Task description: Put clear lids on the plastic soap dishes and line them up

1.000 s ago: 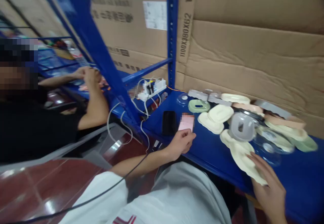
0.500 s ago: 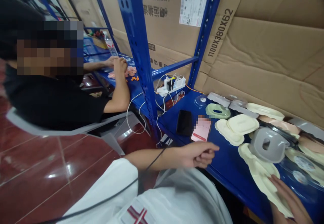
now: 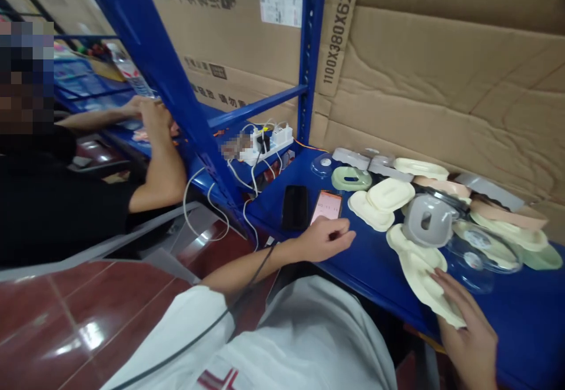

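My left hand (image 3: 326, 240) is curled in a loose fist at the front of the blue shelf, over the lower part of a lit phone (image 3: 327, 203). Nothing shows in its fingers. On the right, my right hand (image 3: 468, 319) grips a cream plastic piece (image 3: 419, 278) with a wavy edge, fingers along its near end; the thumb is hidden. A grey plastic holder (image 3: 427, 222) with an oval hole touches the far end of that piece. Two stacked cream pieces (image 3: 384, 200) lie between my hands, and a pale green one (image 3: 351, 178) sits behind them.
A dark phone (image 3: 295, 207) lies left of the lit one. White cables run from a power strip (image 3: 267, 146) by the blue upright (image 3: 163, 66). Clear covers (image 3: 474, 266) and more plastic parts crowd the right. A co-worker's arm (image 3: 156, 166) is at left.
The view has swung right, so the shelf things sit further left. My left hand has come over the lit phone's lower part. My right hand keeps hold of the cream plastic piece.
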Motion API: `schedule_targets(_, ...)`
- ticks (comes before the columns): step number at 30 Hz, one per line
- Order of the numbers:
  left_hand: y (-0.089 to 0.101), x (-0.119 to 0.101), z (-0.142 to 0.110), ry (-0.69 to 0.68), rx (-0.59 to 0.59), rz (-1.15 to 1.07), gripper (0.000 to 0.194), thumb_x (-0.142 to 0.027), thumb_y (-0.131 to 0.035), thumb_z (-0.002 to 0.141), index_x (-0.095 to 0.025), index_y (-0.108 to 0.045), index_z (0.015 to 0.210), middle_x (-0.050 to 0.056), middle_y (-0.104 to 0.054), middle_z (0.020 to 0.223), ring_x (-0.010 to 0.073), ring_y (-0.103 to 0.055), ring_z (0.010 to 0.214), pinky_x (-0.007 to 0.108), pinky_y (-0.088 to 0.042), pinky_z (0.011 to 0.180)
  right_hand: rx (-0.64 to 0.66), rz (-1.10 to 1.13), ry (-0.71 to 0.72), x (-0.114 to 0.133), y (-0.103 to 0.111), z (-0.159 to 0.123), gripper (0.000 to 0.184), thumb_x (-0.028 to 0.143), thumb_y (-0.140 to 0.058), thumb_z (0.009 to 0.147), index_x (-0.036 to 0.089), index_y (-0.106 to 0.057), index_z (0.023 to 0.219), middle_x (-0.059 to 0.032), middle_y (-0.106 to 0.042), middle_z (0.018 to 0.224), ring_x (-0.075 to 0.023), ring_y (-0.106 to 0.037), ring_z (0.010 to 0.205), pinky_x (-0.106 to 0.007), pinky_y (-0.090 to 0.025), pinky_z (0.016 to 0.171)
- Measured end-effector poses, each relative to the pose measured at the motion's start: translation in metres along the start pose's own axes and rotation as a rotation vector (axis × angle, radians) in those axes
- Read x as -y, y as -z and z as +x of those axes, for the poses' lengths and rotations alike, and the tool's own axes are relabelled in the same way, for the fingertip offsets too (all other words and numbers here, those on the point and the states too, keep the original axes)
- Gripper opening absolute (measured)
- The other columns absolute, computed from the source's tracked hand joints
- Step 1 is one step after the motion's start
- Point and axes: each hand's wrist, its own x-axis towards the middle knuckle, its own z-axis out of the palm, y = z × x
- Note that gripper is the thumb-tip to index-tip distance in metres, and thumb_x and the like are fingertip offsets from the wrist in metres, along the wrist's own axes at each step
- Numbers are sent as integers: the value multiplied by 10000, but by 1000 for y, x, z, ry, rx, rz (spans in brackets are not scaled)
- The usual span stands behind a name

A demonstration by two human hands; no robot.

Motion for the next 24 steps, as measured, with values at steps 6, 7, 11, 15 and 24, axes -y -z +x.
schedule_targets(6, 12, 25, -36, -126, -113, 570, 158, -312, -590, 1029, -188, -678, 985, 64, -711, 932, 184, -675, 859, 301, -534, 791, 91, -261, 85, 17, -11, 12, 476, 179, -527, 966, 264, -650, 1418, -109, -639, 1489, -374, -601, 1354, -555, -456, 1134)
schedule_targets(7, 12, 25, -41, -129, -85, 622, 195, -339, -608, 1028, -181, -692, 1106, 103, -728, 1061, 221, -692, 979, 349, -549, 877, 148, -316, 110, 22, -16, 16, 511, 155, -507, 952, 271, -636, 1434, -109, -624, 1507, -379, -589, 1363, -562, -456, 1119)
schedule_targets(11, 3, 20, -56, -210, 181, 728, 473, -469, -662, 1022, -213, -620, 1417, 157, -647, 1434, 311, -619, 1309, 492, -478, 1125, 364, -420, 131, 43, -37, 31, 555, 200, -509, 987, 298, -537, 1533, -109, -547, 1591, -382, -540, 1415, -556, -476, 1078)
schedule_targets(15, -6, 17, -59, -253, 287, 792, 488, -484, -640, 1042, -228, -604, 1455, 148, -570, 1564, 317, -530, 1448, 566, -316, 1278, 483, -377, 107, 52, -42, 36, 747, 527, -614, 1017, 324, -330, 1677, -128, -353, 1731, -416, -393, 1547, -611, -443, 1146)
schedule_targets(24, -24, 22, -42, -407, 347, 739, 286, -367, -649, 1045, -220, -680, 1289, 113, -639, 1489, 259, -584, 1393, 468, -377, 1263, 413, -106, 120, 48, -45, 37, 429, 277, -531, 1086, 396, -607, 1490, -22, -469, 1673, -309, -406, 1565, -561, -408, 1238)
